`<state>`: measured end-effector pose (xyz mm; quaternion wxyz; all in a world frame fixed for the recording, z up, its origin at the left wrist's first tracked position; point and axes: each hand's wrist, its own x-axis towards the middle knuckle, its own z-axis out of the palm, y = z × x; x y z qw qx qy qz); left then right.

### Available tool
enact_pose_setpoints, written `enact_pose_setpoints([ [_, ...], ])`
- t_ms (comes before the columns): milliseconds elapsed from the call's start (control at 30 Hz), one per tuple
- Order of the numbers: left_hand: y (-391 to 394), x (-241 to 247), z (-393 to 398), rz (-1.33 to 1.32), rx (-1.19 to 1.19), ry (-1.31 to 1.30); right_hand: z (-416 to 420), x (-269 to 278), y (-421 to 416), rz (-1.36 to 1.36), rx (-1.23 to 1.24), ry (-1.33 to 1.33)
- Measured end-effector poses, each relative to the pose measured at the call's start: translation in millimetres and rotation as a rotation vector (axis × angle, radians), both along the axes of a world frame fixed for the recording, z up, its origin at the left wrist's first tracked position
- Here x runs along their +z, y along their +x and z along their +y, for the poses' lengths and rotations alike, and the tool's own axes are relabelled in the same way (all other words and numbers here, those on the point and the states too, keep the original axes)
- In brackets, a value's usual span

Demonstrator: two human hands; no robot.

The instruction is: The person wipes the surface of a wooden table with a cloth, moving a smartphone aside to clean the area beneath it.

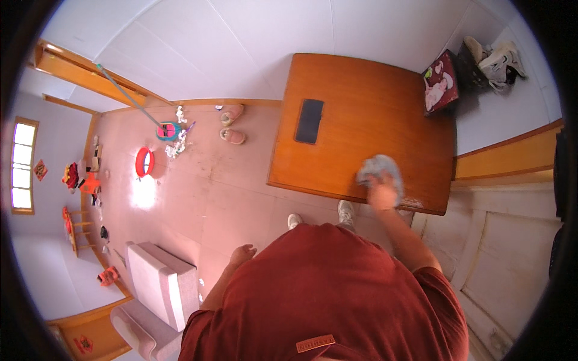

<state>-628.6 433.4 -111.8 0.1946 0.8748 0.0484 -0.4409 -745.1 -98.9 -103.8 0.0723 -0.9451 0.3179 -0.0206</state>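
Observation:
My right hand (382,192) presses a bunched grey cloth (389,168) onto the top of an orange-brown wooden table (352,85), close to its near edge. A wet sheen shows on the wood just right of the cloth. Further back and left on the same surface lies a dark rectangular object (309,121). At the table's back right corner stands a box (440,83) with a printed picture. My left hand (243,254) hangs beside my body over the floor, empty, its fingers slightly apart.
Pink slippers (232,136) lie on the floor left of the table. Beyond them are a broom (168,131), crumpled paper (177,148) and a red basin (144,162). A sofa (156,284) stands at the lower left. Shoes (501,63) sit behind the box, and a pale door (510,261) is at right.

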Motion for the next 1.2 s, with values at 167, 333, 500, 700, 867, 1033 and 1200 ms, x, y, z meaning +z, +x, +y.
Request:
enact_pose_setpoints([
  [167,14.0,7.8,-26.8,-0.099,-0.080,-0.118,76.3,31.2,52.5,-0.049,0.430,0.160],
  [333,25.6,13.9,-61.2,-0.135,-0.049,-0.246,-3.9,9.9,1.4,-0.115,0.038,0.074],
  [500,0.6,-0.2,-43.4,-0.020,0.041,-0.221,-95.7,36.6,-55.5,-0.010,-0.446,0.120],
  [700,-12.1,-31.9,20.2,0.021,-0.023,-0.013,-31.8,20.6,6.9,0.046,-0.112,-0.007],
  [867,9.6,-40.0,25.9,-0.042,-0.063,-0.130,86.9,17.1,66.5,-0.044,0.439,0.132],
  [1033,48.3,25.7,-86.4,-0.176,-0.186,-0.142,63.6,13.3,57.8,-0.100,0.418,0.211],
  [1200,83.4,45.1,-155.2,-0.399,-0.335,-0.227,-48.5,7.3,-14.6,-0.188,-0.073,0.034],
])
